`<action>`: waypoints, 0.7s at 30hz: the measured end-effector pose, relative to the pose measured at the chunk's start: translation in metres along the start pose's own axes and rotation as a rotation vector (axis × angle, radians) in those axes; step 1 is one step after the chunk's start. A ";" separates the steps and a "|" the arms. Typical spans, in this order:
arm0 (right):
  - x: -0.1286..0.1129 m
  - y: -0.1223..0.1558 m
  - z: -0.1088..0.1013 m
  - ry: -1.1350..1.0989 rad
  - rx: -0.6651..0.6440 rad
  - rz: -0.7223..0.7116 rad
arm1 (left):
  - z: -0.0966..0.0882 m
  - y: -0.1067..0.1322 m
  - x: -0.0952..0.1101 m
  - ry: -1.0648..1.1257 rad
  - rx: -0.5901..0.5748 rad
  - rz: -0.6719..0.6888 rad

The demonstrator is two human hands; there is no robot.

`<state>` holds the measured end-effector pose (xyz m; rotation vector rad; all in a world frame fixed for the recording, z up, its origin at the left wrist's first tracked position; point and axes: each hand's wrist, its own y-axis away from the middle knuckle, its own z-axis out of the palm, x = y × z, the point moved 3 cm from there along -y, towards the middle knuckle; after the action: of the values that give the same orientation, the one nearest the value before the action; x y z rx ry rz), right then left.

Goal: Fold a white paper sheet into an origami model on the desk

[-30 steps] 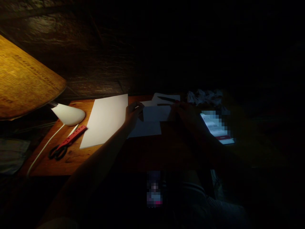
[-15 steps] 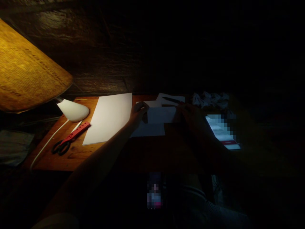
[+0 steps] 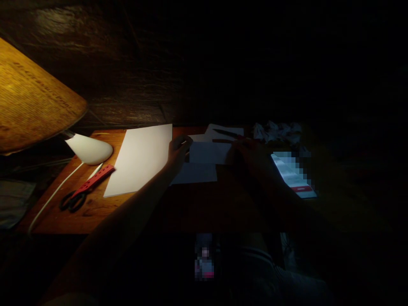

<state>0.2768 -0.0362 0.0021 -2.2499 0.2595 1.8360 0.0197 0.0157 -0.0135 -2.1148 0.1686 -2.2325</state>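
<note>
Head view: paper (image 3: 209, 153) between my hands

My left hand (image 3: 179, 149) pinches one end; my right hand (image 3: 250, 152), grip too dark to tell, meets the other, likely steadying it. The lamp (image 3: 40, 102) stands left, presumably for light.

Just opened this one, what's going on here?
In dim light, a person's left hand holds the left end of a small sheet of paper above the wooden table. The right hand is at its right end, too shadowed to show its grip. Other paper lies beneath and behind it. To the left are a large white sheet, black-handled scissors and a lamp; to the right, a lit phone and crumpled paper.
</note>
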 end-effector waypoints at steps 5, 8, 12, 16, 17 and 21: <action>-0.003 0.000 -0.001 0.061 -0.007 -0.015 | 0.000 -0.001 -0.002 0.012 0.005 0.004; -0.004 -0.001 -0.002 0.122 -0.011 -0.047 | 0.000 -0.001 -0.002 0.008 0.018 0.008; -0.006 -0.002 -0.001 0.225 -0.019 -0.072 | -0.001 -0.003 -0.004 -0.003 0.017 0.013; -0.011 0.000 0.000 0.297 -0.019 -0.077 | 0.001 -0.002 -0.004 0.010 -0.026 -0.004; -0.014 0.001 0.000 0.310 -0.023 -0.084 | 0.002 -0.002 -0.003 0.010 -0.042 -0.009; -0.021 0.009 -0.001 0.365 -0.022 -0.138 | 0.002 0.000 0.003 -0.013 -0.052 0.065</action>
<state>0.2709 -0.0449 0.0225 -2.5380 0.1382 1.3600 0.0213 0.0157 -0.0106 -2.1165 0.2940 -2.2011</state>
